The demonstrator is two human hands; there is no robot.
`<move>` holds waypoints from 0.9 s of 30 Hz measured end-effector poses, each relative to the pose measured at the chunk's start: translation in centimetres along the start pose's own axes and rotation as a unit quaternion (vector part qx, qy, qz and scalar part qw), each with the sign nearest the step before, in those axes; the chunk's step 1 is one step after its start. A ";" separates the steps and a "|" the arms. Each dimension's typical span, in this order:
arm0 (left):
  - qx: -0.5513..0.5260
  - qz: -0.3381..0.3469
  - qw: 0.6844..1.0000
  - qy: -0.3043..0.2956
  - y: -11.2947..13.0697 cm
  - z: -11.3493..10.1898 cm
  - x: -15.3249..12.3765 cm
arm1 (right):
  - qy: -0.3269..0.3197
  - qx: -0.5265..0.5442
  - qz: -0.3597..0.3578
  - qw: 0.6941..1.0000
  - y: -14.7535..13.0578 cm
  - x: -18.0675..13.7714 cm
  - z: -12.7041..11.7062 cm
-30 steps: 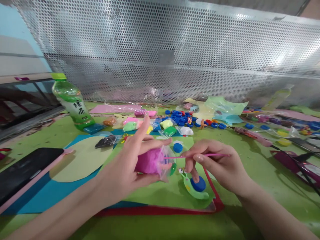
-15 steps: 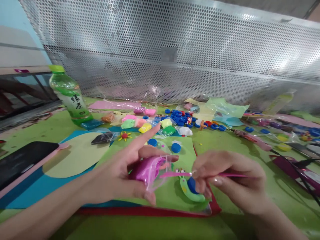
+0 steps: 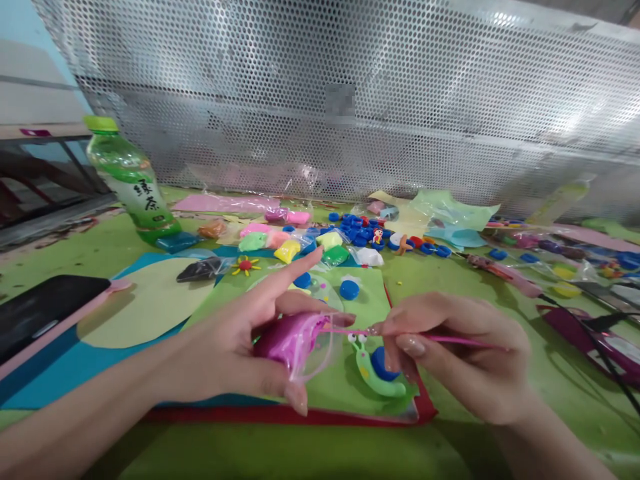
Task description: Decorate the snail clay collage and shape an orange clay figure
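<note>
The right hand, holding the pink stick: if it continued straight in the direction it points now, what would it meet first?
Probably the bag of magenta clay in the left hand. The pink stick from the right hand appears to reach its opening, though depth is unclear.

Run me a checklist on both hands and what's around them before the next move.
1. Bag of pink clay held by the left hand: ok.
2. Pink stick gripped by the right hand: ok.
3. Stick pointing toward the bag: ok.
4. Stick tip touching the clay: cannot tell; the tip meets it in view, but contact is unclear.
5. Unblocked view of the green snail's blue shell: not ok; right-hand fingers cover part.
6. Green bottle capped: ok.
</note>
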State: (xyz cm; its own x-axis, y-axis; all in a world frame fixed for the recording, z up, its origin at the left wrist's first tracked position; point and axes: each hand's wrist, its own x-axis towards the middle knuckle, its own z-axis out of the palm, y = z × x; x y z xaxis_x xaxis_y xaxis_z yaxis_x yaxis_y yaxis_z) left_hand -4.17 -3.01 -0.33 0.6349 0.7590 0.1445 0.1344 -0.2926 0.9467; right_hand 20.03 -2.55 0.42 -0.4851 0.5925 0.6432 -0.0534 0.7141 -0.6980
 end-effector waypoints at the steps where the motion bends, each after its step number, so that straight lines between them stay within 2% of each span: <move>1: 0.002 -0.002 1.000 0.004 0.1 0.1 0.0 | 0.007 0.017 0.017 1.000 0.0 -0.1 0.1; 5: 0.093 0.022 0.994 0.043 0.5 0.3 0.0 | 0.026 0.077 0.076 0.994 -0.1 -0.5 0.7; 9: 0.213 0.059 0.969 0.109 0.6 0.7 -0.1 | 0.074 0.098 0.135 0.983 -0.4 -0.4 1.3; 12: 0.275 0.076 0.951 0.119 0.5 0.9 -0.1 | 0.101 0.128 0.183 0.969 -0.6 -0.3 1.5; 16: 0.363 0.145 0.915 0.102 -0.1 1.0 -0.1 | 0.050 0.256 0.217 0.941 -0.3 -0.1 1.7; 19: 0.409 0.184 0.889 0.094 -0.4 0.9 0.0 | 0.020 0.338 0.217 0.916 0.1 0.0 1.9; 22: 0.444 0.209 0.865 0.102 -0.5 0.7 0.2 | -0.003 0.386 0.218 0.896 0.6 0.1 2.0; 27: 0.471 0.221 0.846 0.120 0.0 0.5 0.4 | -0.016 0.424 0.213 0.880 1.2 0.1 2.0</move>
State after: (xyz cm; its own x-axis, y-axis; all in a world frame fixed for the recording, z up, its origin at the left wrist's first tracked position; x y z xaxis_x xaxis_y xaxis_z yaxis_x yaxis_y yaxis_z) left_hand -3.58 -3.02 -0.37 0.6245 0.5180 0.5846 0.5428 -0.8260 0.1520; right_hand 18.18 -2.40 -0.96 -0.6415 0.7192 0.2668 -0.4866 -0.1126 -0.8663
